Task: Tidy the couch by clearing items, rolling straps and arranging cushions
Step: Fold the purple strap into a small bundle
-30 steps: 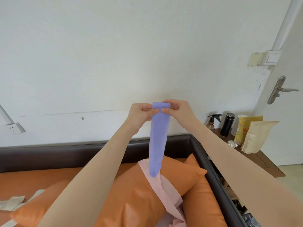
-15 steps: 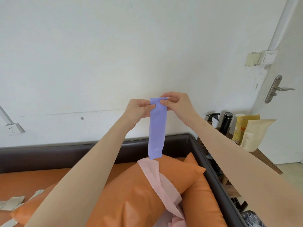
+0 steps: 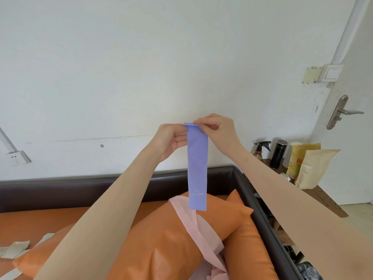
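A: Head view: purple strap hangs above the orange cushion; left hand and right hand pinch its folded top edge.

B: Advise rolling tight, edges aligned, keeping the tail off the pink strap.

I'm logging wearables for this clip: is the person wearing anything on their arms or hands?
Nothing shows: the left hand and right hand are bare, with no gloves, rings, watch or bracelet visible. Both forearms are uncovered, no sleeves reaching into view.
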